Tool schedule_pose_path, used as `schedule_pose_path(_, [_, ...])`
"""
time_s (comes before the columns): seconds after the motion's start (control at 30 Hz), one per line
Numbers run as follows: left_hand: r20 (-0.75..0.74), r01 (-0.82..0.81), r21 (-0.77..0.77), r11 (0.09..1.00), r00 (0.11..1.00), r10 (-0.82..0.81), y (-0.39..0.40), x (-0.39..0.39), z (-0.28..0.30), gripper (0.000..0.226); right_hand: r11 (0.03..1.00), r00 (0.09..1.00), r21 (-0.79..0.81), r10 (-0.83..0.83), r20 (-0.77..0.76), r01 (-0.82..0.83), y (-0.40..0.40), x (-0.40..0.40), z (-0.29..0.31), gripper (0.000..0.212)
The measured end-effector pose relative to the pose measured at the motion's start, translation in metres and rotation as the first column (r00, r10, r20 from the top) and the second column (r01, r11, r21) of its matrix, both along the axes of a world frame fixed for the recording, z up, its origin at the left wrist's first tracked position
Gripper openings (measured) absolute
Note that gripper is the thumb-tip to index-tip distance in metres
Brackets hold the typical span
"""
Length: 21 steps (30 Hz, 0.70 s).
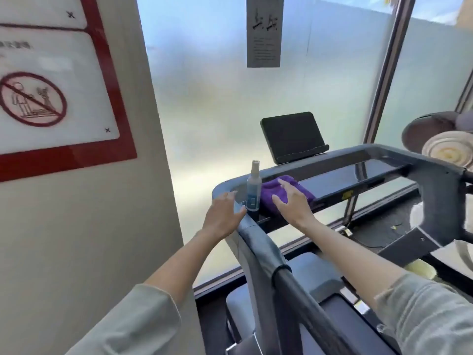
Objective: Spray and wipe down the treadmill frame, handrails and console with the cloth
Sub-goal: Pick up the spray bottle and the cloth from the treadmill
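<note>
Cloth: my purple cloth lies bunched on the treadmill's top bar, just right of the spray bottle. I think it sits there so it is easy to grab.
Right hand: my right hand rests flat on the cloth with the fingers spread out straight. It is not squeezing the cloth, only pressing on it, ready to push it along the bar.
Spray bottle: the spray bottle stands up straight at the left corner of the frame, with its cap on top. It stands between my two hands, so I can reach it fast.
Left hand: my left hand is just left of the bottle, near it, with loose straight fingers. It holds nothing. I cannot tell if a fingertip touches the bottle. I think it is going for the bottle.
Handrail: the dark handrail runs from the bottle's corner back down toward me, between my arms.
Console: the black console screen stands behind the bottle, a bit to the right, tipped back.
Wall sign: a red and white sign hangs on the wall far left of the bottle.
Next: I guess the spraying comes first, then the wiping.
</note>
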<state>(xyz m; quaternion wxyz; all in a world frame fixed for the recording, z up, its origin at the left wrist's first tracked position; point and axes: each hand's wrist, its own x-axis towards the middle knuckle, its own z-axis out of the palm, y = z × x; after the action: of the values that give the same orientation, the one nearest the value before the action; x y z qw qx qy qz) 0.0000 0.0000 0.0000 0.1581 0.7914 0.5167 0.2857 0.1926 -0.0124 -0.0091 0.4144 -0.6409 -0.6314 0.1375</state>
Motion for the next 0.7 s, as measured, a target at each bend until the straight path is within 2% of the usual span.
schedule_pose_path(0.2, [0.123,0.104,0.038,0.994,0.987,-0.108,0.048,0.014,-0.006,0.061,0.983,0.990,0.175,0.077,-0.122,-0.055,0.043,0.002,-0.010,0.044])
schedule_pose_path(0.3, [0.210,0.143,0.009,0.990,0.967,-0.142,0.071,0.019,-0.008,0.064,0.964,0.953,0.245,0.167,-0.252,-0.105,0.060,0.001,-0.001,0.042])
schedule_pose_path(0.37, [0.268,0.183,-0.034,0.983,0.949,-0.167,0.084,0.023,-0.010,0.058,0.953,0.918,0.270,0.223,-0.328,-0.136,0.068,-0.004,0.005,0.041])
schedule_pose_path(0.5, [0.305,0.298,-0.047,0.953,0.913,-0.270,0.102,0.029,-0.016,0.036,0.948,0.897,0.282,0.247,-0.366,-0.147,0.083,-0.014,0.008,0.037])
schedule_pose_path(0.6, [0.380,0.332,-0.110,0.937,0.885,-0.269,0.109,0.031,-0.018,0.033,0.933,0.803,0.304,0.329,-0.496,-0.194,0.087,-0.018,0.005,0.032])
schedule_pose_path(0.7, [0.367,0.383,-0.126,0.915,0.875,-0.316,0.117,0.031,-0.015,0.030,0.921,0.687,0.326,0.380,-0.619,-0.216,0.089,-0.021,0.005,0.029])
